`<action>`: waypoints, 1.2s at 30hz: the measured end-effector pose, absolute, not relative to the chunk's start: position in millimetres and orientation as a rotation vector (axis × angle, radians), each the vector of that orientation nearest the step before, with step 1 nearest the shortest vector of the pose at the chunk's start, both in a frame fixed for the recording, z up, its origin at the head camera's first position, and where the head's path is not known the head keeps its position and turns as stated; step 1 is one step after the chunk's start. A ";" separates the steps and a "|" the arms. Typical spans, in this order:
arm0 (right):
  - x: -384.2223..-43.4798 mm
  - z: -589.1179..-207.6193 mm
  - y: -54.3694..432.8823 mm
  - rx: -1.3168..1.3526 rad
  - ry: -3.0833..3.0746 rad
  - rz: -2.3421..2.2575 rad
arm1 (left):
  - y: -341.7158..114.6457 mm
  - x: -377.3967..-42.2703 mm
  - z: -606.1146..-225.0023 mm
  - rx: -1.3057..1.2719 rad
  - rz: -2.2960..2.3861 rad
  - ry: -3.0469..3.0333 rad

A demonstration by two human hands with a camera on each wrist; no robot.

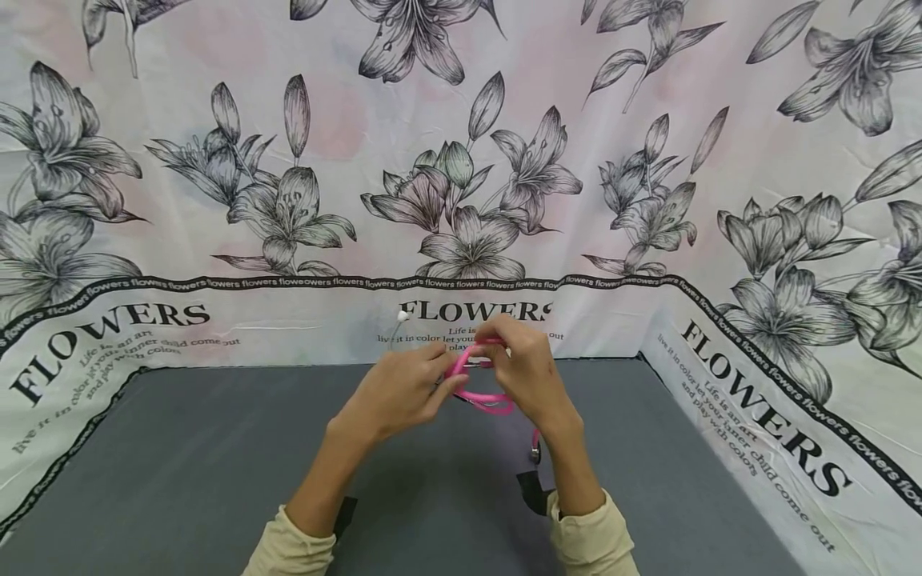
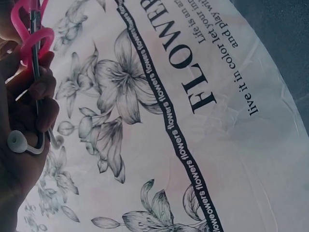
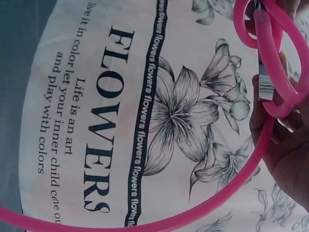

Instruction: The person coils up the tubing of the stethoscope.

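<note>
A stethoscope with bright pink tubing (image 1: pixel 493 399) is held up in front of me, its tubing looped. My left hand (image 1: pixel 403 392) grips its metal ear tubes, with a white eartip (image 2: pixel 18 141) sticking out beside the palm. On the other side my right hand (image 1: pixel 529 372) pinches the looped pink tubing (image 3: pixel 270 53) near a barcode label (image 3: pixel 265 86). A length of tubing hangs from the right hand, and the metal chest piece (image 1: pixel 535 452) dangles by the right wrist. The fingers partly hide how the loops cross.
Beneath both hands spreads a dark grey table top (image 1: pixel 216 448). A white cloth (image 1: pixel 461 160) printed with flowers and lettering hangs behind it and runs along both sides.
</note>
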State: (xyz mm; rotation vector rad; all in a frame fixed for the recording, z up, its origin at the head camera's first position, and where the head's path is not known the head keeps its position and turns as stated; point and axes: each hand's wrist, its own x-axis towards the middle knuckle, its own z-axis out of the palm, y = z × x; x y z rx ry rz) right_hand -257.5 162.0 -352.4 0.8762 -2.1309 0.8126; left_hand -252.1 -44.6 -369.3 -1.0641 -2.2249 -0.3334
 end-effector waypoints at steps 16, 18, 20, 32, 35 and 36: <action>-268.9 -358.0 179.9 0.854 -2.142 1.541 | -55.9 -253.1 -361.7 -1.163 -0.579 -2.183; -270.2 -358.6 180.4 0.843 -2.125 1.626 | -56.8 -252.5 -360.2 -1.176 -0.657 -2.168; -270.8 -359.1 179.1 0.843 -2.115 1.679 | -57.7 -251.6 -359.1 -1.180 -0.742 -2.156; -267.1 -361.1 159.0 0.838 -2.169 1.930 | -60.3 -250.9 -357.8 -0.922 -1.030 -2.060; -264.8 -360.2 155.3 0.847 -2.179 1.983 | -59.6 -251.8 -357.5 -0.836 -1.053 -2.026; -264.3 -360.1 154.4 0.852 -2.184 1.991 | -59.3 -252.0 -357.3 -0.811 -1.053 -2.018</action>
